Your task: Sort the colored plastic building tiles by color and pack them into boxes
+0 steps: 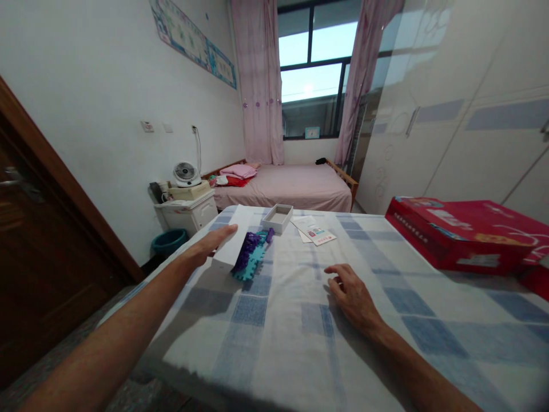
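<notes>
My left hand (212, 240) reaches out flat, fingers stretched, and touches the left side of a white box (235, 239) on the checked tablecloth (300, 320). Purple and teal plastic pieces (252, 254) lie spilled against the box's right side. My right hand (351, 294) rests on the cloth nearer to me, fingers loosely curled and apart, holding nothing. Beyond the pieces stands a small white open tray (278, 217), and to its right lie paper leaflets (315, 232).
A red flat carton (463, 232) lies at the table's right edge. Behind the table are a bed (291, 186), a white bedside cabinet (186, 212) with a small fan (185, 173), a teal bin (169, 240), a wooden door (38, 257) at left and white wardrobes (463, 126) at right.
</notes>
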Available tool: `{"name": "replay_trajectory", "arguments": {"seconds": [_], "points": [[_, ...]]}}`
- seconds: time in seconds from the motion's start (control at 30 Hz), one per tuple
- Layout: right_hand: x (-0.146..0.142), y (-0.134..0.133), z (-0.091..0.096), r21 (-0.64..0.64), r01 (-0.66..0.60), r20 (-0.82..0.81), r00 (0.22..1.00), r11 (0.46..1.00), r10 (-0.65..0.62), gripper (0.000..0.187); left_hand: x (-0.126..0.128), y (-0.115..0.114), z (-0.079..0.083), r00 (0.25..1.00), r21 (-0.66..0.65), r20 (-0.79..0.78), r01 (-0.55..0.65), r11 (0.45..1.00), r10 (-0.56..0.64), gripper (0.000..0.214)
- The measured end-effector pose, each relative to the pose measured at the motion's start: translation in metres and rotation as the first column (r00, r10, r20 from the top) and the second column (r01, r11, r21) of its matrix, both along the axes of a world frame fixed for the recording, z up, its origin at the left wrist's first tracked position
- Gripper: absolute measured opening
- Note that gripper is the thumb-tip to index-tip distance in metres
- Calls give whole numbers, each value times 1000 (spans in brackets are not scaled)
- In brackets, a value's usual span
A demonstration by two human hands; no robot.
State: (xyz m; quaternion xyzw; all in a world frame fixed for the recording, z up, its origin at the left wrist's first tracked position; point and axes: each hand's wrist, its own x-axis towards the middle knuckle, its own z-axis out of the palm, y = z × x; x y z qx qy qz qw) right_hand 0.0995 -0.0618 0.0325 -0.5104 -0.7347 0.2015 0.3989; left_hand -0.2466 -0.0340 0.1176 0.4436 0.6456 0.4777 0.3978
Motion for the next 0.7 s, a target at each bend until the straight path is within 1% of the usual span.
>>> {"name": "replay_trajectory", "arguments": {"seconds": [0.07,0.1,0.17,0.23,0.33,0.47,0.53,0.63,0.7], "points": [[1,0,0,1,-11,8,1000,1000,11,25,5,2,5,997,-52,-66,33,998,-36,64],[1,1,0,1,-16,9,1000,1000,16,25,6,2,7,994,-52,-99,49,997,-54,66],[2,2,-1,1,-24,10,1000,1000,24,25,8,2,11,984,-11,-156,80,997,-81,69],[2,3,-2,5,-27,16,1000,1000,27,25,7,1,15,981,31,-179,83,996,-76,70],[3,4,-4,11,-36,24,999,999,35,24,3,-1,17,987,73,-157,51,996,-39,70],[2,4,-5,-14,-31,26,999,999,31,23,-5,-1,18,989,173,-132,-36,984,60,70],[2,4,-5,-24,-35,27,999,999,36,23,-9,-2,17,985,222,-149,-48,974,82,69],[3,4,-6,-39,-37,42,998,999,38,23,-16,-4,14,979,256,-172,-64,965,110,69],[3,5,-5,-51,-30,55,998,998,33,23,-22,-6,11,977,282,-160,-92,955,141,67]]}}
